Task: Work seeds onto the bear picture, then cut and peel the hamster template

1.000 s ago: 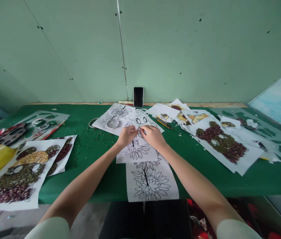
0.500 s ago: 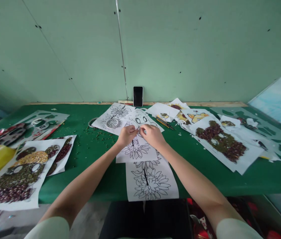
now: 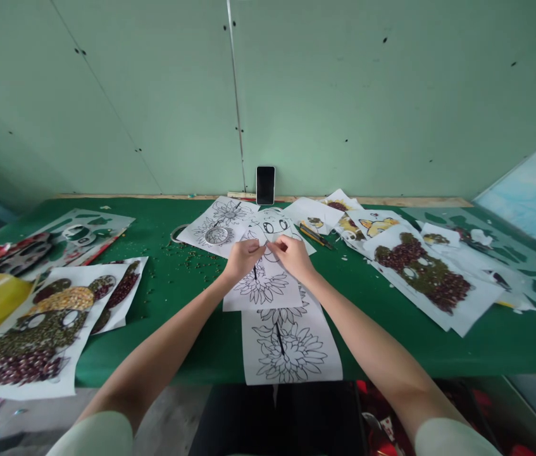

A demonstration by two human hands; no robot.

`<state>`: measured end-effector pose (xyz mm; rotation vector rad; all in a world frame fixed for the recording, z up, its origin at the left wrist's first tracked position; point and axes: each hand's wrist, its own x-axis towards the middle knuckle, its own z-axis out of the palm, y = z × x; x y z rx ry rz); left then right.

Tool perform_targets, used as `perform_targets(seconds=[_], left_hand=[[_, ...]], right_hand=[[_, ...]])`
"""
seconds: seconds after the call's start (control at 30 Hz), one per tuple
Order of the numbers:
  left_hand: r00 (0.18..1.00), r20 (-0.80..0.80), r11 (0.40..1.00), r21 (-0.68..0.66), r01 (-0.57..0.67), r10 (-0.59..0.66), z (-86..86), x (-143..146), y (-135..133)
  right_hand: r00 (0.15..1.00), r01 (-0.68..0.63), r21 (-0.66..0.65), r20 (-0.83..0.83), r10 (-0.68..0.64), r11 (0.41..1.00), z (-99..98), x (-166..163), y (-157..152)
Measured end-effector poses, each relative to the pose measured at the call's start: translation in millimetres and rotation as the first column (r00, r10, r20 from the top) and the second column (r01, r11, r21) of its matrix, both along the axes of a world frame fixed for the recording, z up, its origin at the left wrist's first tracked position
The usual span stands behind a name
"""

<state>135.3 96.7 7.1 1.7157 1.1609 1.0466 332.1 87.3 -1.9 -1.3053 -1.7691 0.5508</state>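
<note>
Close together over the middle of the table, my left hand (image 3: pixel 243 259) and my right hand (image 3: pixel 295 256) both pinch with their fingertips. Whatever lies between the fingers is too small to make out. Beneath them a sheet with a big-eyed cartoon drawing (image 3: pixel 274 225) is partly covered. Nearer to me lie overlapping flower line drawings: one sheet (image 3: pixel 268 286) under my wrists and another sheet (image 3: pixel 293 348) reaching the front edge. A roll of tape (image 3: pixel 217 235) rests on the flower sheet (image 3: pixel 196 231) left of my left hand.
Small seeds (image 3: pixel 196 263) are scattered on the green table (image 3: pixel 177 348). A phone (image 3: pixel 266 185) leans against the wall. Pencils (image 3: pixel 314 234) lie right of my hands. Seed-covered pictures are at the left (image 3: pixel 35 335) and right (image 3: pixel 424 272). A large yellow tape roll (image 3: pixel 11 307) sits far left.
My fingertips have shifted slightly, and the right fingers look more stretched toward the left hand. The whole view has moved a little; the papers lie as before.
</note>
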Motion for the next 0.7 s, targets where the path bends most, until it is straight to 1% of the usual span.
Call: perform_targets(seconds=[0.2,0.33,0.47,0.53,0.7], left_hand=[[1.000,-0.006,1.000,-0.019,0.007,-0.007,1.9,1.4,-1.9],[0.999,-0.039,0.999,0.041,-0.035,0.037,2.2,1.0,-2.6],[0.990,-0.124,0.993,0.101,-0.058,0.070,1.7,1.3,-3.3],[0.984,-0.160,0.991,0.119,-0.061,0.080,1.1,2.2,-4.2],[0.983,-0.172,0.991,0.127,-0.048,0.070,-1.0,4.5,-7.5]], right_hand=[[1.000,0.008,0.010,0.005,-0.008,1.000,0.0,-1.9,-2.5],[0.999,-0.012,-0.016,-0.034,0.012,1.000,-0.8,-3.0,-1.8],[0.990,-0.057,-0.069,-0.131,0.048,0.996,1.1,-4.7,-2.3],[0.987,-0.061,-0.075,-0.156,0.049,0.995,3.0,-5.6,-3.7],[0.992,-0.042,-0.045,-0.123,0.036,0.998,7.3,-7.2,-8.3]])
